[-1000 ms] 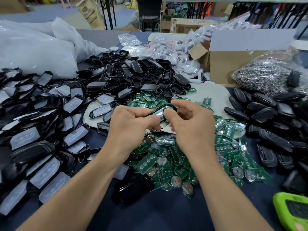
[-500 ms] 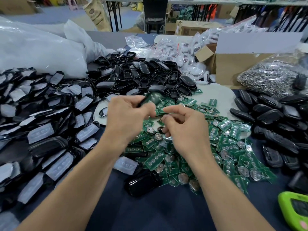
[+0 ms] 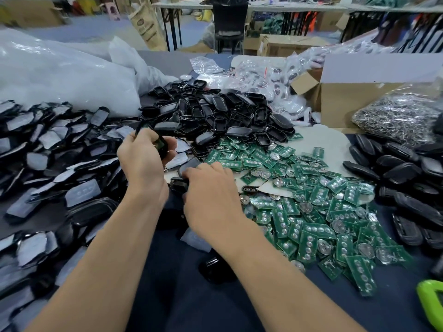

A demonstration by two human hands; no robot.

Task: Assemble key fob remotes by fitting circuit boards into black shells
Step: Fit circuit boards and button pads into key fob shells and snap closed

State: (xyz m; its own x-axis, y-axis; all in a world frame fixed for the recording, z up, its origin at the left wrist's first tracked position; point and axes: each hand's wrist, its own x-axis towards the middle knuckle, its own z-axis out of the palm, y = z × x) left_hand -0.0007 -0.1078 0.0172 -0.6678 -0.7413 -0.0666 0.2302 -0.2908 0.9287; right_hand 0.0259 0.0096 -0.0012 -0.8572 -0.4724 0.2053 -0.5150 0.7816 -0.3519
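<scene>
A small assembly workshop or factory floor — bulk parts lie heaped loose on the desk (image 3: 167, 295). Round the pile of green circuit boards (image 3: 311, 212) sit black shells (image 3: 215, 113), behind it and on both sides. A cardboard box (image 3: 347, 101) and a bag of small metal parts (image 3: 395, 118) stand beyond it — cartons (image 3: 285, 45) and work tables (image 3: 299, 8) farther back.

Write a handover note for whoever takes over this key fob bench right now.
Left hand: holds a black shell with a green board showing in it.
Right hand: fingertips down at a loose shell piece; grip unclear.
Circuit boards: heaped right of the hands. Empty shells: piled behind.
Done: one board seated, apparently.
Left: close that fob, then work through the heap.
</scene>
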